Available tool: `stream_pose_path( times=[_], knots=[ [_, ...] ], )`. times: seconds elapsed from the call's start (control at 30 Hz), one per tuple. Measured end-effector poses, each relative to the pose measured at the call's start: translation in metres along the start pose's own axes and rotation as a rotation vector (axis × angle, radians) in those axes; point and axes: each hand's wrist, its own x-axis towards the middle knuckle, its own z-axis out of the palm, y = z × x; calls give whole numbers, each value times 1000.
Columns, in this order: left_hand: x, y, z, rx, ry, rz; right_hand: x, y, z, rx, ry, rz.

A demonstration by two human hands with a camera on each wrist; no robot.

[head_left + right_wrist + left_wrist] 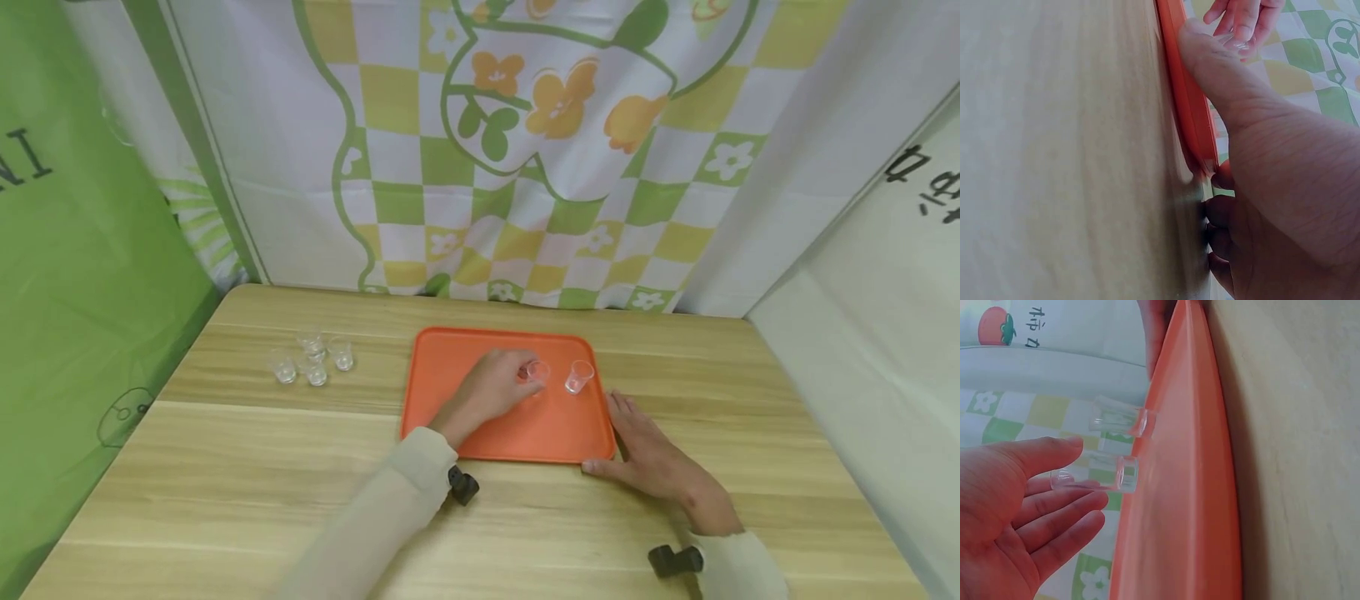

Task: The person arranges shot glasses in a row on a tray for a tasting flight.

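Note:
On the orange tray (480,433) stand two small clear cups, one nearer the middle (537,372) and one by the right side (579,377). My left hand (491,387) is at the middle cup, its thumb and fingers spread on either side of the cup's upper part. In the left wrist view, the thumb tip is apart from the fingers, and the cup (1125,475) has its base on the tray. My right hand (648,450) rests at the tray's front right corner, thumb along the front edge and fingers along the right side.
Several more small clear cups (316,372) stand grouped on the wooden table (225,483), left of the tray. A patterned curtain (517,192) hangs behind the table, with a green panel (82,250) at left and a white one (862,333) at right.

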Motion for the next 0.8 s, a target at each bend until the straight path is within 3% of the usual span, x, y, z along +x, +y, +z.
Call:
stream_pose_path(
  times=[0.8],
  knots=[
    [21,4,17,26,-12,4,0,1,1,5,2,-2]
  ],
)
